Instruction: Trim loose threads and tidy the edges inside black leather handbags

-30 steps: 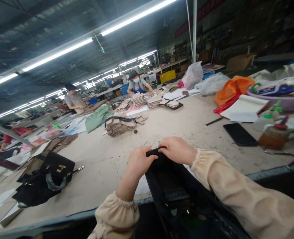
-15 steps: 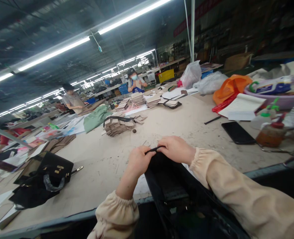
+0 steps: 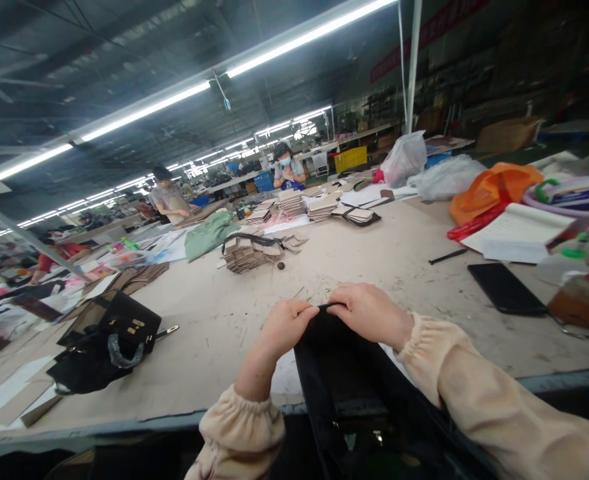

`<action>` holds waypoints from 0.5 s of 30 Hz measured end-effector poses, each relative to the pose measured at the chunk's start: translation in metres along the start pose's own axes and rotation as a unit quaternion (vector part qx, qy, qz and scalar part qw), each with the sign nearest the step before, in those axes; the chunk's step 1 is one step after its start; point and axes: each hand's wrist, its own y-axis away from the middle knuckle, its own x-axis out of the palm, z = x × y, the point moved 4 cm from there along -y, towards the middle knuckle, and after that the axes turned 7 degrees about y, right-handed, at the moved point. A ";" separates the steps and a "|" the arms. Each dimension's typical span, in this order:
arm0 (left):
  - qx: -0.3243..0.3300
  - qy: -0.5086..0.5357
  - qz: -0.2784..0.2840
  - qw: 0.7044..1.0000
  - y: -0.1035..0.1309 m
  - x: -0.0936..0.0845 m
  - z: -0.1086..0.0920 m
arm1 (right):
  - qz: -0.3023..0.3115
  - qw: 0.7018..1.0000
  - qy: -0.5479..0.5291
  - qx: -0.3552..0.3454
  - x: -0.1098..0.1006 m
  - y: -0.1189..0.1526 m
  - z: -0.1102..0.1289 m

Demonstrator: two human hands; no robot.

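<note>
A black bag [image 3: 342, 360] stands with its open mouth toward me at the table's front edge, its lower part in shadow. Pinching the far end of its rim is my left hand [image 3: 288, 325], closed with thumb against fingers. Close beside it, my right hand [image 3: 367, 310] grips the same rim, fingers folded over the edge. Small metal glints show lower down on the bag. On the left of the table lies another black handbag [image 3: 134, 323] with gold-coloured hardware and a plastic-wrapped handle.
Bundled brown pieces [image 3: 249, 253] lie beyond my hands, near a green cloth [image 3: 209, 235]. At right are a black phone [image 3: 505, 289], an open notebook [image 3: 524, 230], an orange bag [image 3: 492, 190] and a bottle of brown liquid [image 3: 582, 303]. Several people work farther back.
My view has turned a little, so the table's things appear farther right. Both hands keep their pinch on the bag's rim, with slight shifts of the fingers.
</note>
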 end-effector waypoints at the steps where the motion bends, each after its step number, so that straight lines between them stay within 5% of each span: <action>1: -0.014 0.049 -0.014 0.999 0.005 -0.002 0.004 | -0.004 1.000 0.002 0.005 -0.001 0.001 0.001; 7: -0.055 0.389 -0.150 0.908 0.030 0.009 0.039 | -0.020 1.000 -0.003 0.013 0.002 0.004 0.003; 15: -0.014 0.366 -0.155 0.917 0.023 0.038 0.043 | -0.007 0.999 -0.037 0.005 0.006 0.003 -0.003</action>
